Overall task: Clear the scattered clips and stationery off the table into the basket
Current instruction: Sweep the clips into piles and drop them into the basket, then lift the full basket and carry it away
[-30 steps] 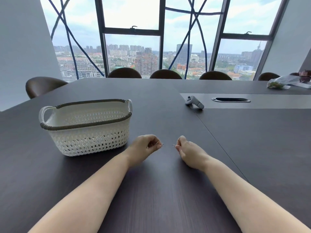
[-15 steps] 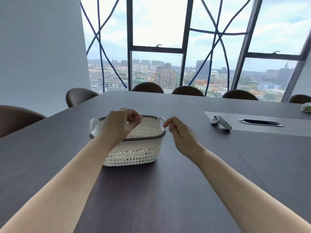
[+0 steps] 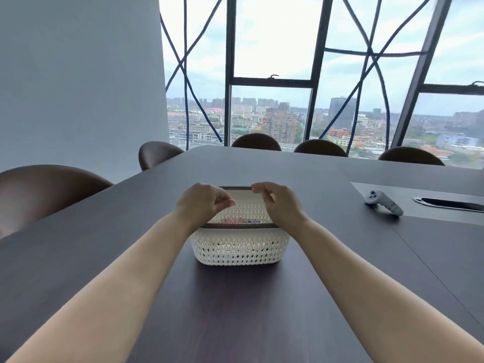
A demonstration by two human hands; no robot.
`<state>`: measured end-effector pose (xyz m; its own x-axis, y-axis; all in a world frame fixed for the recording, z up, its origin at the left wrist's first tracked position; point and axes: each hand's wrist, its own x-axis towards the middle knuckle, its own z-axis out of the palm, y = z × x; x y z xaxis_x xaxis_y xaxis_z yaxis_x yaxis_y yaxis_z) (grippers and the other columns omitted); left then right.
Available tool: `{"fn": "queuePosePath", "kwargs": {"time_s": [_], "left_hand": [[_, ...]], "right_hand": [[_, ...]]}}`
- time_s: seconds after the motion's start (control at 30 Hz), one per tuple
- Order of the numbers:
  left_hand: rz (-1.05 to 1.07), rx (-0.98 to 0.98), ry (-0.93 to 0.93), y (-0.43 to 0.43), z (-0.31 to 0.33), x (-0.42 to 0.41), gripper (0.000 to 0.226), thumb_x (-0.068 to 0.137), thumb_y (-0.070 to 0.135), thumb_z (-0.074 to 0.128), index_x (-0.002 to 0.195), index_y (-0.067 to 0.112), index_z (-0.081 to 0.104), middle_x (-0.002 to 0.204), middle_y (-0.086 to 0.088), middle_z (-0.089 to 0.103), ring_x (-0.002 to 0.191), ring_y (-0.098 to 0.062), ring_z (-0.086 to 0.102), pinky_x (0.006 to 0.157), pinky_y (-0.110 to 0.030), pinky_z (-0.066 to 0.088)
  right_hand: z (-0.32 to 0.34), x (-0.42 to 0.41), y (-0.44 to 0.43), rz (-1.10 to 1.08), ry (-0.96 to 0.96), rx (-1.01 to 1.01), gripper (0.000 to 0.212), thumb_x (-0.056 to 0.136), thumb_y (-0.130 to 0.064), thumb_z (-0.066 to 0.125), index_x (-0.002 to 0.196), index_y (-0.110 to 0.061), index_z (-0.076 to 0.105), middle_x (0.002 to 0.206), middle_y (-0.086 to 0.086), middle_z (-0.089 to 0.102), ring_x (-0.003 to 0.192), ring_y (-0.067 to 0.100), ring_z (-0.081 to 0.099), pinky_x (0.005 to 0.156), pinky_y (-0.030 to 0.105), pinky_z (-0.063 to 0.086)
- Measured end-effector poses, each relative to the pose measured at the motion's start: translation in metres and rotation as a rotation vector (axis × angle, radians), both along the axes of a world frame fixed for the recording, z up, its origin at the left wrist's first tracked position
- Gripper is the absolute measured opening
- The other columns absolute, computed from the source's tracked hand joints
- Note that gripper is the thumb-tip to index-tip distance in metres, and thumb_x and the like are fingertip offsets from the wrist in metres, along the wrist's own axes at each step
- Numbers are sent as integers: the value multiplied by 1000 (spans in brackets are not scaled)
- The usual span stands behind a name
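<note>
Item count for your station: one dark wood-grain conference table (image 3: 235, 318); one white lattice-sided plastic basket with a dark grey rim (image 3: 241, 248), standing upright on the table, well in from the left edge and directly ahead of you; inside it, a small heap of pink and dark pieces (image 3: 237, 220) shows just over the near rim, too small and blurred to count or name. Two hands, both yours, hang above the basket's mouth. Your left hand (image 3: 203, 203) is over the left half, its fingers curled in and the thumb tip drawn against the fingertips. Your right hand (image 3: 281, 203) is over the right half, fingers curled likewise, thumb and forefinger tips together near the far rim. Whether either pinch encloses a clip cannot be told; neither hand touches the basket as far as can be seen. One white handheld controller with a grey-marked grip (image 3: 383, 203) lies on its side on the paler inset panel toward the right edge, well apart from the basket. One dark oval cable slot (image 3: 450, 204) lies just beside it in the same panel. Five brown rounded-back chairs: two at the left edge (image 3: 49, 189) (image 3: 157, 154), three along the far edge (image 3: 255, 142) (image 3: 319, 148) (image 3: 410, 156).
</note>
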<state>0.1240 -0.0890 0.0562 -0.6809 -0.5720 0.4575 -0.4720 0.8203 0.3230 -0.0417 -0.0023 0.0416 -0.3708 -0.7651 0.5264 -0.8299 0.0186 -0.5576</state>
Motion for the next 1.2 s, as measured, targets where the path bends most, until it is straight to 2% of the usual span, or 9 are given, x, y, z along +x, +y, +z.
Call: {"fn": "queuePosePath", "kwargs": {"time_s": [0.1, 0.3, 0.43, 0.57, 0.67, 0.9, 1.03, 1.13, 1.2], "left_hand": [[4, -43, 6, 3, 0, 3, 30, 88, 38, 56, 98, 15, 74, 105, 2, 71, 99, -16, 63, 90, -36, 49], [-14, -58, 108, 17, -3, 15, 7, 83, 17, 67, 88, 16, 73, 81, 7, 58, 72, -11, 56, 79, -30, 52], [25, -54, 109, 21, -11, 20, 18, 86, 30, 63, 88, 14, 71, 84, 1, 65, 78, -18, 61, 79, -36, 51], [80, -85, 19, 6, -11, 19, 28, 89, 37, 55, 100, 15, 69, 107, -5, 63, 105, -25, 56, 93, -41, 44], [127, -102, -77, -15, -4, 13, 32, 87, 40, 56, 109, 19, 65, 120, -5, 58, 121, -26, 44, 101, -42, 36], [250, 104, -312, -52, 4, 10, 62, 83, 52, 55, 135, 22, 41, 139, -2, 42, 128, -22, 40, 106, -37, 34], [265, 294, -246, -49, -3, 10, 62, 82, 51, 58, 134, 22, 42, 141, 2, 35, 124, -19, 46, 103, -37, 38], [366, 452, -135, -41, 1, 10, 66, 82, 42, 63, 137, 20, 35, 147, -2, 27, 123, -22, 47, 101, -40, 41], [451, 537, -110, -34, 7, 8, 67, 85, 36, 62, 140, 17, 29, 144, -8, 38, 123, -26, 48, 97, -39, 41]], "right_hand": [[3, 1, 8, 5, -13, 40, 32, 92, -13, 49, 121, -22, 61, 107, -1, 72, 107, 17, 64, 100, 40, 46], [-1, 7, 29, -105, -27, 39, 8, 80, -19, 69, 88, -18, 72, 89, -2, 73, 82, 12, 65, 83, 28, 53], [-5, 10, 41, -139, 34, 57, 14, 80, -31, 70, 79, -17, 70, 79, -5, 60, 83, 16, 58, 72, 28, 44], [-10, 2, 37, -101, 117, 91, 22, 89, -29, 57, 107, -20, 67, 117, -2, 61, 118, 19, 47, 95, 31, 34], [-6, -12, 22, -94, 186, 162, 40, 88, -31, 57, 128, -27, 52, 141, -4, 46, 134, 19, 32, 108, 39, 26], [11, -48, -14, -71, 111, 231, 64, 85, -33, 61, 140, -23, 30, 147, 0, 35, 134, 22, 33, 109, 35, 30], [12, -61, -12, -1, 25, 406, 55, 88, -31, 59, 137, -19, 38, 146, 0, 37, 134, 17, 35, 109, 29, 29], [11, -64, -7, -21, -109, 491, 53, 93, -25, 49, 142, -18, 30, 152, -1, 29, 140, 16, 26, 114, 29, 21], [16, -62, -3, -24, -246, 573, 53, 97, -21, 40, 146, -15, 21, 153, -1, 28, 140, 14, 28, 115, 27, 21]]}}
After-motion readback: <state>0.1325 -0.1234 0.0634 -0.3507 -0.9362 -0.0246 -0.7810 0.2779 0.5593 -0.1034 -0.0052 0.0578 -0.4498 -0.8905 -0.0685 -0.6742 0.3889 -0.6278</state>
